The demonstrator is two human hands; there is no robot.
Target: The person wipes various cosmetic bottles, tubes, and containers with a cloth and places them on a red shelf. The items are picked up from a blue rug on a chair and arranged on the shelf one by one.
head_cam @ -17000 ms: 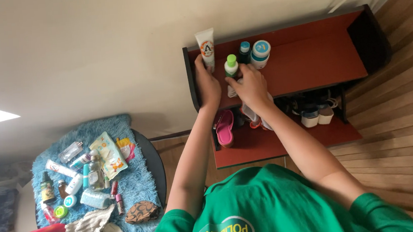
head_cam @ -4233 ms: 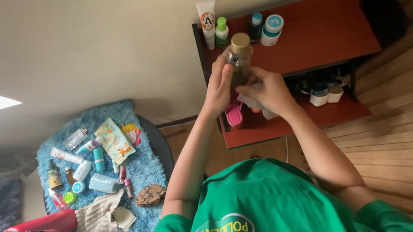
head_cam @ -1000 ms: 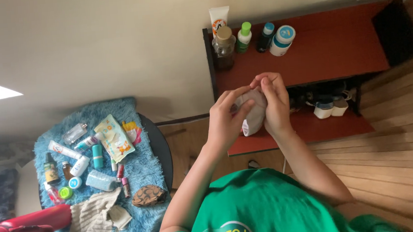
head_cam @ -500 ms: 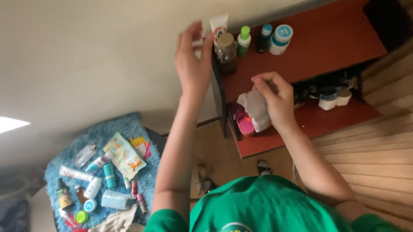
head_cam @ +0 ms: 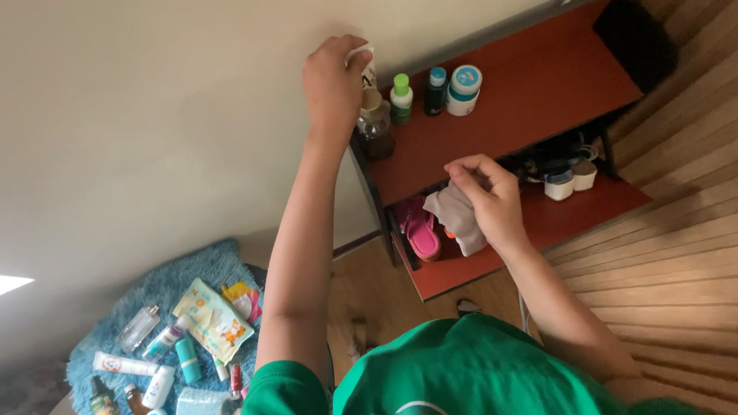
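Pale wall fills most of the view, with a red-brown two-tier shelf (head_cam: pixel 547 103) set against it. Reaching up with the arm nearly straight, the left hand (head_cam: pixel 333 81) is curled around a white tube (head_cam: pixel 366 65) at the back left corner of the top shelf. Just beside it stand an amber bottle (head_cam: pixel 374 125), a green-capped bottle (head_cam: pixel 400 100), a dark bottle with a blue cap (head_cam: pixel 436 88) and a white jar with a blue lid (head_cam: pixel 465 90). Bent at the elbow, the right hand (head_cam: pixel 491 201) pinches a crumpled white cloth (head_cam: pixel 457 216) over the lower shelf's left end, above pink slippers (head_cam: pixel 420 234). Two white cups (head_cam: pixel 569 179) sit further right there.
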